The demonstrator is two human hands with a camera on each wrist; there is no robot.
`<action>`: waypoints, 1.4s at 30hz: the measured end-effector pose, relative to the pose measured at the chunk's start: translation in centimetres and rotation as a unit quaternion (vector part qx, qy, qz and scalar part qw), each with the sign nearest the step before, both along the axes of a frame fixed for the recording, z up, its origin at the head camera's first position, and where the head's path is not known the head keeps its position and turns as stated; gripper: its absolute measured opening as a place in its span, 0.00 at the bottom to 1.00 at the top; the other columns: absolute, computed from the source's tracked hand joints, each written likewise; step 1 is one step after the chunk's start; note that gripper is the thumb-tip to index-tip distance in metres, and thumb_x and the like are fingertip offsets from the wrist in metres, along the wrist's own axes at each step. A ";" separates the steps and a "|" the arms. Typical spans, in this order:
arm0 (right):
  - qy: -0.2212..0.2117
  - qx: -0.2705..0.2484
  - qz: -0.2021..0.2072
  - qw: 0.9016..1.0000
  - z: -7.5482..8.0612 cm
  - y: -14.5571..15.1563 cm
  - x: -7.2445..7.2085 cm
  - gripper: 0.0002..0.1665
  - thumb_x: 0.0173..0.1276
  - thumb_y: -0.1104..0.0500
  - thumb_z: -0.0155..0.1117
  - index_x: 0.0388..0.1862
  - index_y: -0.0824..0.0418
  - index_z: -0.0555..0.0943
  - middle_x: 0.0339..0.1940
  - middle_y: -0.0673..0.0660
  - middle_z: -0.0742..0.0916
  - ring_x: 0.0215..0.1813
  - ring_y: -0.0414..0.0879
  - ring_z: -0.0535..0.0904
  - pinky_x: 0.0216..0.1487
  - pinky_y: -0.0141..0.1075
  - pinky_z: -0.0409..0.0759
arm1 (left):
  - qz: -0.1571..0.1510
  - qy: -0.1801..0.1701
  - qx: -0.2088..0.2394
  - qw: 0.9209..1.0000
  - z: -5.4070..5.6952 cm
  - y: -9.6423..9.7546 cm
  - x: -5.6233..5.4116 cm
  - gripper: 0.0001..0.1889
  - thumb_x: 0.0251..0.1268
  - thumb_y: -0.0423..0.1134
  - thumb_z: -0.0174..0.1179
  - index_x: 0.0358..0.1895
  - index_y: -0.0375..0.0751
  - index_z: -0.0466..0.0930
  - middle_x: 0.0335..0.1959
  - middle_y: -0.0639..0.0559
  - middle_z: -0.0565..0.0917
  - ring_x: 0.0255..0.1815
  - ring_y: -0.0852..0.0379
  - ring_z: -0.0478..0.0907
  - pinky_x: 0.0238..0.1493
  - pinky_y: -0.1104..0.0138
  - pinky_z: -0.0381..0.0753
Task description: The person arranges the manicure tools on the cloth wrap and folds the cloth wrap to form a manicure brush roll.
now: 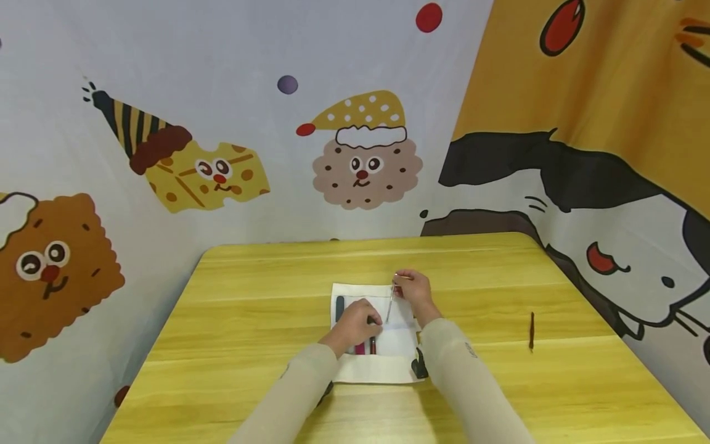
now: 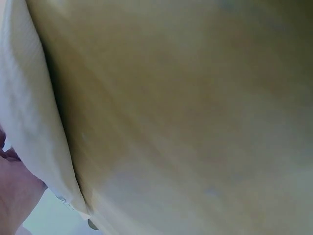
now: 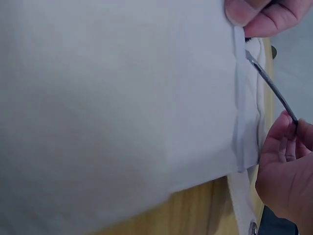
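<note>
A slim metal tool, likely light, stiff and best held by its knurled shaft, slanted from the pinching right hand toward a fabric pocket edge pinched by the left hand.

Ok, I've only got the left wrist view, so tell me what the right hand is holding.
Observer: The right hand pinches a thin metal tool.
Operator: Now check the table for anything lying loose on the right.
Observer: One dark stick lies there, apart from both hands, by the head view.
</note>
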State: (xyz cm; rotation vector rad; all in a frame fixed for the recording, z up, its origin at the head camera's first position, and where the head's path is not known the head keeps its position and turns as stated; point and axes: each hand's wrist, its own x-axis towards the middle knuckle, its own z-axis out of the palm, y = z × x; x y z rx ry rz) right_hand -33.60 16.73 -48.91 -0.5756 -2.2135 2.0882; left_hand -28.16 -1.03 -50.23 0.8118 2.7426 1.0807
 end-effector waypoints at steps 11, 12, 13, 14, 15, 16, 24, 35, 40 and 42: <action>-0.011 0.011 0.045 0.999 -0.4 0.2 0.5 0.14 0.69 0.67 0.65 0.52 0.71 0.82 0.36 0.59 0.86 0.29 0.42 0.81 0.32 0.31 0.82 | -0.002 -0.001 0.000 1.000 0.2 0.0 0.0 0.02 0.59 0.34 0.70 0.31 0.40 0.88 0.34 0.56 0.76 0.37 0.59 0.72 0.44 0.65 0.74; -0.015 0.017 0.050 0.999 -0.4 0.3 0.6 0.14 0.69 0.66 0.65 0.52 0.70 0.82 0.37 0.59 0.86 0.30 0.43 0.81 0.33 0.31 0.82 | 0.000 -0.005 -0.002 1.000 0.3 0.0 0.1 0.02 0.59 0.34 0.70 0.31 0.40 0.88 0.34 0.56 0.76 0.37 0.59 0.72 0.45 0.65 0.74; -0.018 0.023 0.056 0.998 -0.5 0.3 0.7 0.14 0.70 0.65 0.65 0.52 0.69 0.82 0.38 0.59 0.86 0.31 0.43 0.81 0.34 0.31 0.82 | 0.000 -0.006 -0.002 1.000 0.3 0.0 0.0 0.02 0.59 0.34 0.70 0.31 0.40 0.88 0.34 0.56 0.76 0.37 0.59 0.72 0.45 0.65 0.74; -0.021 0.029 0.062 0.997 -0.5 0.4 0.8 0.14 0.70 0.64 0.65 0.53 0.67 0.82 0.39 0.59 0.86 0.32 0.43 0.81 0.35 0.31 0.82 | 0.001 -0.007 -0.004 1.000 0.3 0.0 0.0 0.03 0.60 0.35 0.70 0.31 0.40 0.88 0.34 0.56 0.76 0.37 0.59 0.72 0.45 0.65 0.74; -0.025 0.035 0.068 0.997 -0.6 0.4 0.9 0.14 0.70 0.63 0.66 0.52 0.66 0.83 0.39 0.59 0.86 0.33 0.43 0.82 0.35 0.31 0.82 | 0.002 -0.008 -0.005 1.000 0.3 0.0 0.0 0.03 0.60 0.36 0.70 0.31 0.40 0.88 0.34 0.57 0.76 0.37 0.59 0.72 0.45 0.65 0.74; -0.026 0.040 0.075 0.996 -0.7 0.4 1.0 0.14 0.70 0.62 0.66 0.53 0.65 0.83 0.40 0.59 0.86 0.34 0.44 0.82 0.36 0.32 0.82 | 0.003 -0.007 -0.007 1.000 0.3 0.0 0.0 0.04 0.60 0.36 0.70 0.31 0.40 0.88 0.34 0.57 0.76 0.37 0.59 0.72 0.45 0.65 0.74; -0.014 0.065 0.124 0.990 -0.8 0.2 1.5 0.14 0.70 0.64 0.65 0.52 0.66 0.82 0.40 0.59 0.86 0.35 0.45 0.82 0.39 0.33 0.83 | 0.012 0.000 -0.007 1.000 0.0 -0.1 -0.2 0.02 0.60 0.34 0.70 0.31 0.41 0.88 0.33 0.55 0.76 0.37 0.58 0.72 0.44 0.64 0.74; -0.021 0.109 0.159 0.981 -1.3 0.2 1.8 0.13 0.69 0.63 0.66 0.52 0.64 0.84 0.41 0.58 0.87 0.37 0.46 0.83 0.40 0.35 0.83 | 0.016 0.014 0.004 1.000 -0.1 -0.3 -0.1 0.03 0.59 0.33 0.70 0.29 0.41 0.87 0.32 0.54 0.75 0.36 0.57 0.71 0.43 0.63 0.73; -0.027 0.134 0.181 0.974 -1.3 0.3 2.0 0.14 0.67 0.63 0.68 0.52 0.62 0.84 0.41 0.56 0.86 0.37 0.45 0.83 0.40 0.35 0.83 | 0.019 0.005 0.002 1.000 0.0 -0.4 -0.1 0.03 0.60 0.34 0.69 0.29 0.42 0.87 0.33 0.54 0.75 0.37 0.57 0.71 0.44 0.63 0.73; -0.019 0.149 0.193 0.970 -1.3 0.3 2.1 0.14 0.67 0.64 0.69 0.51 0.63 0.84 0.39 0.56 0.86 0.35 0.44 0.82 0.38 0.34 0.82 | 0.019 0.001 0.002 1.000 0.0 -0.4 -0.1 0.03 0.60 0.34 0.69 0.29 0.42 0.87 0.33 0.55 0.75 0.37 0.57 0.71 0.44 0.63 0.73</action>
